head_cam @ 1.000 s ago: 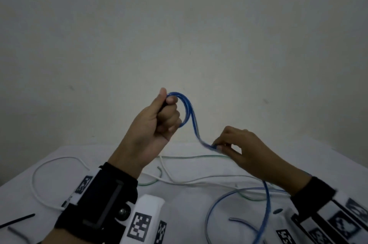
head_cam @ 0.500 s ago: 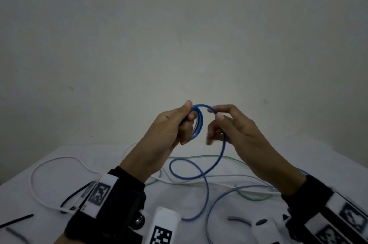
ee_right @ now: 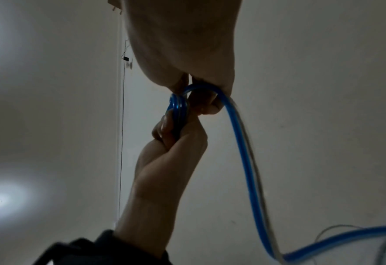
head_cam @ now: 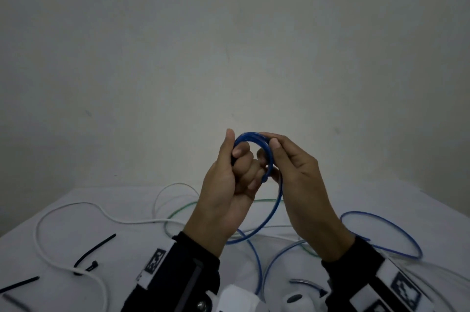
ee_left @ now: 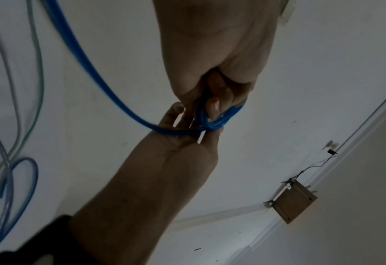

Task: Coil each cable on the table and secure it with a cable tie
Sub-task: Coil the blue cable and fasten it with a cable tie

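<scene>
Blue cable (head_cam: 256,142): small coil held above desk (head_cam: 122,240), tail trailing down. Left hand (head_cam: 229,184) grip curled round loops; right hand (head_cam: 297,176) pinching the newest turn. Advice: match loop sizes, avoid twisting.

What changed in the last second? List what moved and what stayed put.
The right hand came up from low on the blue cable to the left hand and now pinches a fresh turn against the coil that hand grips. The slack has risen and shortened. The left hand kept its grip throughout; the white cable, green cable and black cable ties stayed on the table.
</scene>
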